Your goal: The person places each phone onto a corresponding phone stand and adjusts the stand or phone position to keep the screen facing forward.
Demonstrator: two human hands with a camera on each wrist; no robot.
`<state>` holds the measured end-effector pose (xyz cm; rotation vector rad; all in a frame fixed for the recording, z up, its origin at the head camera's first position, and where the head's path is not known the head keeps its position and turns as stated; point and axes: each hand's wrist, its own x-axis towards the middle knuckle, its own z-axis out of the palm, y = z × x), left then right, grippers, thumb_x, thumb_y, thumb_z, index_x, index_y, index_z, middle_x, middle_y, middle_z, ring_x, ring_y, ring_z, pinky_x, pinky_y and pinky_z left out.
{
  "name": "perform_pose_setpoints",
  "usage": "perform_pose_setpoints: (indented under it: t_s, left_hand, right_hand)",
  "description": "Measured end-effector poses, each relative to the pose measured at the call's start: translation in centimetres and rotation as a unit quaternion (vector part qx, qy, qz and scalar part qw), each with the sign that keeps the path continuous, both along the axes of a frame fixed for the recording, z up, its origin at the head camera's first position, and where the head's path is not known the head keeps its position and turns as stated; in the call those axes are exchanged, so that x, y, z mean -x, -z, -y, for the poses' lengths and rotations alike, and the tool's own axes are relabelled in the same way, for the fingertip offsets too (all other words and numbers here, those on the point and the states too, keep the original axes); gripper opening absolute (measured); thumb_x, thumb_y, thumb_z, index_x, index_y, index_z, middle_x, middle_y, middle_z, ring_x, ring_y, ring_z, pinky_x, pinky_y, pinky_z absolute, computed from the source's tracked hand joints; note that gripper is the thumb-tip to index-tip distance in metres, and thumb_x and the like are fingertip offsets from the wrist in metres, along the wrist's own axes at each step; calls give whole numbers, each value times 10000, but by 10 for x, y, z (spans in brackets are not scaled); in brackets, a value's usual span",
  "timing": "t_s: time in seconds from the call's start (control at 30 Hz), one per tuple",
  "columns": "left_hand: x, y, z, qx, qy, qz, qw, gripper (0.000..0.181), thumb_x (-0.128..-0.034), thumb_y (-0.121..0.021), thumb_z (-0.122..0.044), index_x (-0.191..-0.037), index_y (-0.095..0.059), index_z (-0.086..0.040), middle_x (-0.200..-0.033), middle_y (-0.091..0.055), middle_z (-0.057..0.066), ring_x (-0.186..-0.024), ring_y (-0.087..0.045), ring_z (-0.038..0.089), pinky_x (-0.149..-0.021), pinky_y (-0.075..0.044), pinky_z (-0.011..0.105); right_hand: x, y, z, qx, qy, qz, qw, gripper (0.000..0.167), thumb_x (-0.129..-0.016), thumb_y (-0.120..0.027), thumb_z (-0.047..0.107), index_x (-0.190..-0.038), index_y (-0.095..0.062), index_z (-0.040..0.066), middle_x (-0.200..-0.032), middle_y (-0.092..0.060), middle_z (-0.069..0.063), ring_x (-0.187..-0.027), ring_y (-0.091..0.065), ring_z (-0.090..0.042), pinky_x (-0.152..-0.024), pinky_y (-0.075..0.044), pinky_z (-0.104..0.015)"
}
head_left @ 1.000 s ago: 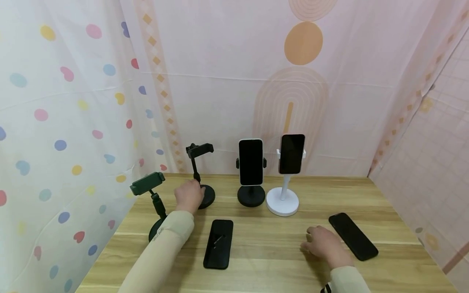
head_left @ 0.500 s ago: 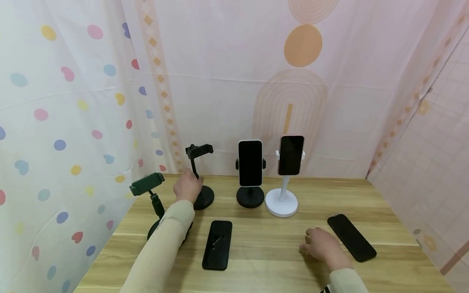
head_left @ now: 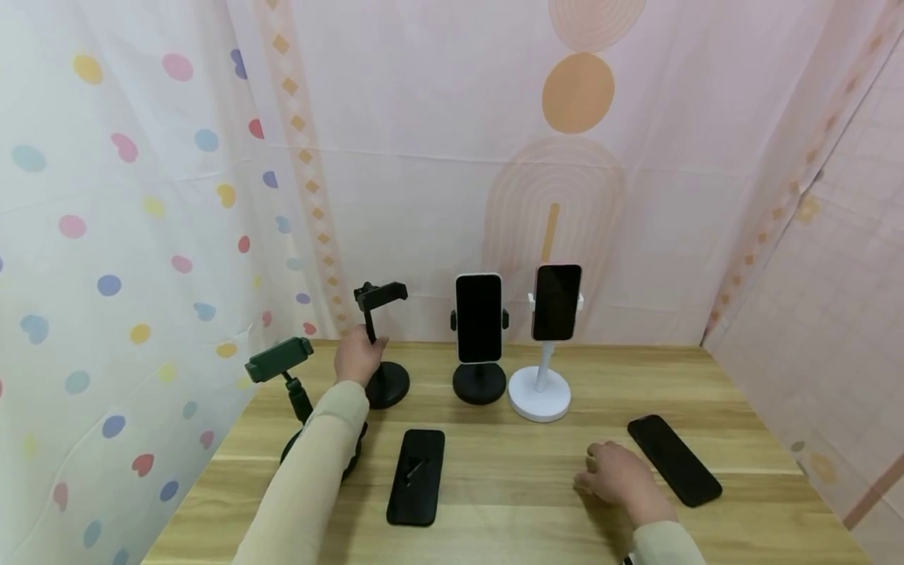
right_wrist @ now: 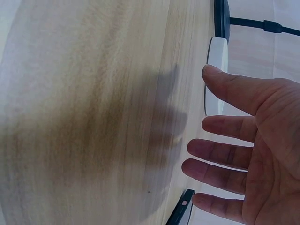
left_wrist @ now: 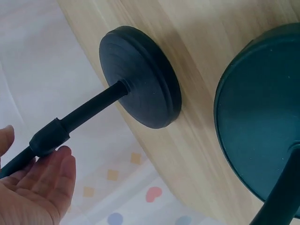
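Observation:
In the head view my left hand (head_left: 358,355) is at the stem of a black phone stand (head_left: 388,384) with an empty holder. The left wrist view shows the collar (left_wrist: 49,137) of that stem between thumb and fingers; the fingers lie against it, loosely bent, and the thumb stands apart. Left of this stand is a green one (head_left: 279,359), its base partly behind my sleeve. My right hand (head_left: 617,476) hovers over the table, fingers spread and holding nothing in the right wrist view, beside a dark phone (head_left: 674,460) lying at its right.
Another phone (head_left: 416,477) lies between my arms. Behind it stand a black stand (head_left: 479,384) holding a white-edged phone (head_left: 479,318) and a white stand (head_left: 539,395) holding a dark-screened phone (head_left: 557,302). Patterned curtains (head_left: 424,196) hang behind the wooden table (head_left: 508,502).
My left hand has moved up the black stand's stem, from near the base to beside the collar. My right hand stays in about the same place. The head view has shifted slightly.

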<state>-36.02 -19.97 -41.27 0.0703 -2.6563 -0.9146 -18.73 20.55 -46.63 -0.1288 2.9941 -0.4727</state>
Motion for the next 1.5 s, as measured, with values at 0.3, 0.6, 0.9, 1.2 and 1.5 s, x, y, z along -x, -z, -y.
perform_pose_setpoints:
  t_s: [0.3, 0.6, 0.9, 1.2, 1.5]
  left_hand:
    - [-1, -1, 1, 44, -213, -81, 9997, 217, -1001, -577, -153, -975, -647, 51, -929, -679, 244, -830, -647, 424, -717, -513, 543]
    - [-11, -4, -11, 136, -119, -313, 9993, 240, -1004, -595, -187, -887, -672, 8, -847, -683, 192, -774, -652, 385, -680, -512, 516]
    - [-30, -14, -25, 392, 129, -527, 9978, 303, -1005, -599, -231, -844, -692, 8, -831, -685, 196, -722, -649, 360, -629, -509, 492]
    - [-50, -16, -37, 461, 419, -629, 9961, 247, -996, -622, -214, -975, -718, 13, -891, -717, 171, -732, -658, 329, -619, -508, 452]
    - [-71, -18, -58, 328, 852, -544, 9943, 224, -990, -629, -213, -945, -727, -17, -851, -726, 123, -711, -675, 274, -586, -517, 392]
  right_hand:
    - [-1, 3, 2, 8, 29, 7, 10000, 494, -847, -787, 306, -1153, -651, -58, -1149, -650, -257, -1154, -555, -482, -961, -433, -579]
    - [0, 3, 2, -27, 18, -10, 10000, 506, -843, -789, 323, -1149, -653, -56, -1134, -654, -257, -1121, -578, -466, -943, -448, -574]
    - [-1, 2, 3, 37, 21, 48, 10000, 511, -852, -779, 324, -1160, -647, -62, -1148, -647, -266, -1147, -559, -480, -952, -437, -586]
    - [-1, 2, 2, 79, 1, -11, 10000, 516, -857, -774, 322, -1170, -643, -68, -1148, -648, -264, -1133, -571, -470, -948, -440, -582]
    - [-2, 1, 3, 99, -12, -30, 9999, 510, -859, -773, 316, -1163, -642, -71, -1145, -647, -265, -1129, -573, -468, -949, -441, -577]
